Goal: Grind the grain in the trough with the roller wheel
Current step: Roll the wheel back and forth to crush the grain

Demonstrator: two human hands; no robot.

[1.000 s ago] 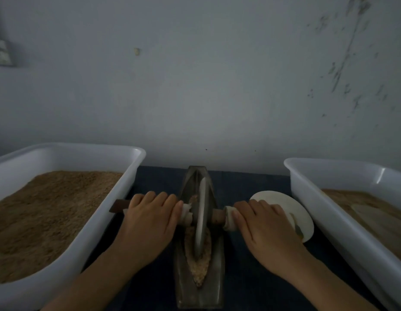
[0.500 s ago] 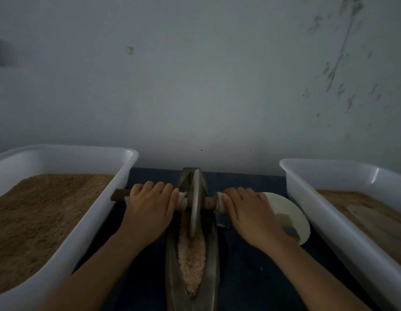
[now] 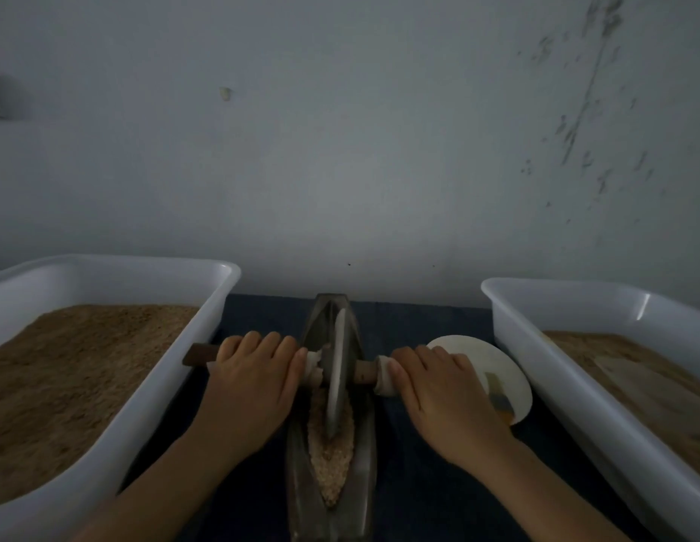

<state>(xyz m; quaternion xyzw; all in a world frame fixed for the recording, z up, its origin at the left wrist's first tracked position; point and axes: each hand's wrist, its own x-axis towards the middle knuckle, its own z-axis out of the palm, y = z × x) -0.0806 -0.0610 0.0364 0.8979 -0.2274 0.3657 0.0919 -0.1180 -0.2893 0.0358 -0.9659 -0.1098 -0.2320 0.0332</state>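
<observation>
Head view: both hands, left hand [image 3: 254, 379] and right hand [image 3: 442, 389], still grip the axle; roller wheel [image 3: 336, 369] rolled nearer.

Two white tubs [image 3: 207, 326] [image 3: 536, 318] of brown meal flank a white plate [image 3: 473, 354].

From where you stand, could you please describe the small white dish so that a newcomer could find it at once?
Start at the metal trough in the middle of the dark cloth, then look right towards the big white tub. The small white dish lies between them, partly behind the right hand. Unlike the rectangular tubs of brown grain, it is round, shallow and nearly empty.
</observation>
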